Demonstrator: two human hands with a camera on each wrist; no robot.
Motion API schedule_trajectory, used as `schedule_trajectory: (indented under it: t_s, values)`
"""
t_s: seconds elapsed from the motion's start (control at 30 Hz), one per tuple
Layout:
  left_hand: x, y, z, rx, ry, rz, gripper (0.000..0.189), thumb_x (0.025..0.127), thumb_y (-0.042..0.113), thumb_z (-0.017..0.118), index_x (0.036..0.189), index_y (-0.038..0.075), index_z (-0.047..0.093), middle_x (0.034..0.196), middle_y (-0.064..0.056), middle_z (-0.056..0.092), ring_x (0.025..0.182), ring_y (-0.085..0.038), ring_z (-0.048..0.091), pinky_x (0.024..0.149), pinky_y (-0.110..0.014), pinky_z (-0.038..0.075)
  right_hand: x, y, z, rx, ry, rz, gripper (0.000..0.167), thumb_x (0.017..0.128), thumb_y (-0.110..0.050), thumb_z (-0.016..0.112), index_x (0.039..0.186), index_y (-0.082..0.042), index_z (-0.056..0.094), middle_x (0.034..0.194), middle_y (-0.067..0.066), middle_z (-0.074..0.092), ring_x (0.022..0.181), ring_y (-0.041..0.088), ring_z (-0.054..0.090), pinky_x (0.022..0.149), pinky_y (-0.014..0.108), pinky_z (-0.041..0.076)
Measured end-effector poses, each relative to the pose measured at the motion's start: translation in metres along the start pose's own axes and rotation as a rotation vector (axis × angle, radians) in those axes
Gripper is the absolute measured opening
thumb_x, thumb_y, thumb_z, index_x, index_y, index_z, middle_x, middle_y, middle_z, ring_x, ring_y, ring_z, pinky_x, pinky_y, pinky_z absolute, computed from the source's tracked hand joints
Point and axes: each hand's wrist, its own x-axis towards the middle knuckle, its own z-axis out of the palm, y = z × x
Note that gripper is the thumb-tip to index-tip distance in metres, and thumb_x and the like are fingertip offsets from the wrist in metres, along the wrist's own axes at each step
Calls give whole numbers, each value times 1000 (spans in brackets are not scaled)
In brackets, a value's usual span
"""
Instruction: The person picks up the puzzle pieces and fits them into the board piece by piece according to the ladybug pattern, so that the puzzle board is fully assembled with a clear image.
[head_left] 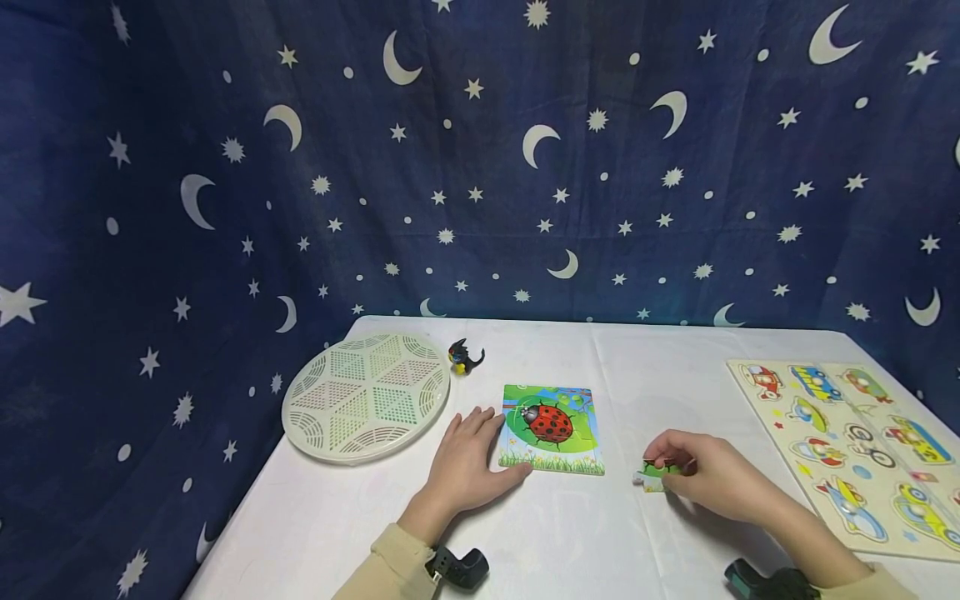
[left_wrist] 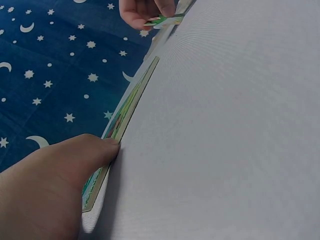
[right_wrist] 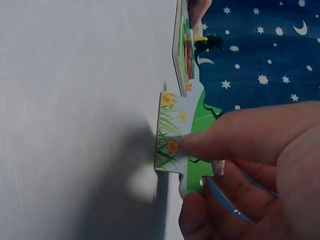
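A square ladybug puzzle lies flat on the white table. My left hand rests at its left side, the fingers along the left edge and the thumb at the bottom edge near the corner. In the left wrist view the thumb touches the edge of the puzzle. To the right, my right hand pinches a jigsaw piece between thumb and fingers. In the right wrist view that piece shows orange flowers, grass and a green area, held close over the table.
A round pale tray with a perforated pattern lies at the left. Behind the puzzle's left side stands a small black toy figure. A wooden board with vehicle pictures lies at the right. A dark star-and-moon curtain hangs behind the table.
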Motion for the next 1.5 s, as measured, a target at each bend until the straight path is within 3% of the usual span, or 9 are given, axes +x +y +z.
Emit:
schedule_trajectory:
  t_s: [0.43,0.9,1.1,1.5]
  values:
    - [1,-1,0,5,-6,-5,83,84,66,67,144,9,58,149,-12,53,145,-32,41,123,-52,22,8,-16,16,-17,15,-96,28,83,-9,81,98,-23,62,85,-14,62,74,5,52,63,24,44]
    - [1,0,-1,-6,-5,2,83,84,65,67,144,9,58,149,-13,53,145,-32,41,122,-53,23,20,-35,28,-7,25,-138,24,86,-2,68,104,-18,68,97,-11,66,85,6,59,73,29,54]
    - [1,0,0,-5,-10,-2,83,84,66,67,145,9,58,150,-12,53,145,-32,40,123,-52,22,27,-41,33,-33,75,-160,27,85,1,69,105,-18,69,97,-11,64,87,7,61,74,30,55]
    - [0,0,-1,-7,-10,-1,83,84,65,67,145,9,58,150,-12,53,145,-32,40,123,-52,22,42,-48,46,-93,139,-59,29,83,0,70,106,-17,68,90,-11,67,76,7,57,69,31,53]
